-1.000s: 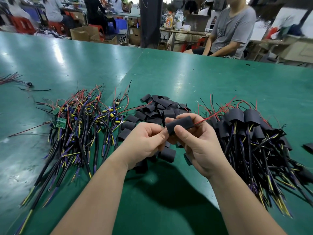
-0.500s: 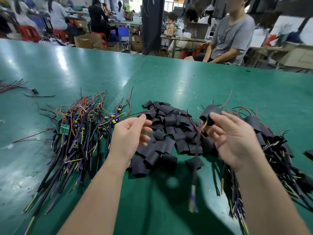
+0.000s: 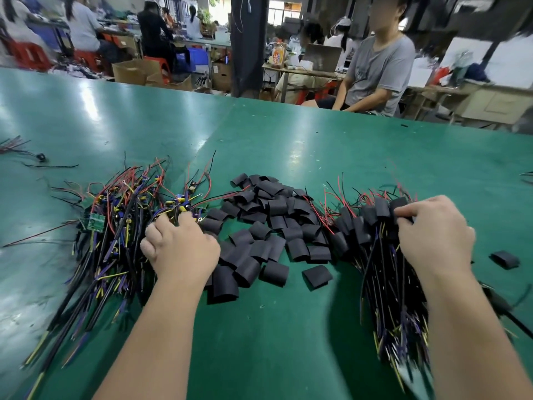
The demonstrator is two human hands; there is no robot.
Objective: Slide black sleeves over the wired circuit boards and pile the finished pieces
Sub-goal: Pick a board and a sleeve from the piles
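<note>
On the green counter [image 3: 259, 134], every place is given against the sleeve heap [image 3: 268, 223], the loose black sleeves lying in the middle. Well left of the heap a tangle of wired boards [image 3: 115, 235] is spread, with bare green boards seen at its far-left edge. Between that tangle and the heap, the left hand [image 3: 181, 249] is laid knuckles-up on the wires, its fingers [image 3: 153, 232] curled down among them. The tips are hidden, so it cannot be told whether a board is gripped. The risk here is judged to be snagging: the leads are crossed over one another, and if one piece is lifted quickly, neighbours could be dragged along with it. The heap's left edge could also be scattered by such a pull (a few sleeves lie just beside and partly under the hand).

Just right of the heap the finished pile [image 3: 372, 243] is stacked, its red and black leads overlapping the heap's right edge. At the far top of that pile a sleeved piece [image 3: 399, 204] is pinched under the bent fingers [image 3: 409, 210] of the right hand [image 3: 435, 235]. If it is let go on the pile's crown, it could slide off, or its sleeve could be slipped back along the wires, since nothing seen fixes it in place. Further right of the heap, a stray sleeve [image 3: 504, 259] lies apart and could be overlooked.
</note>
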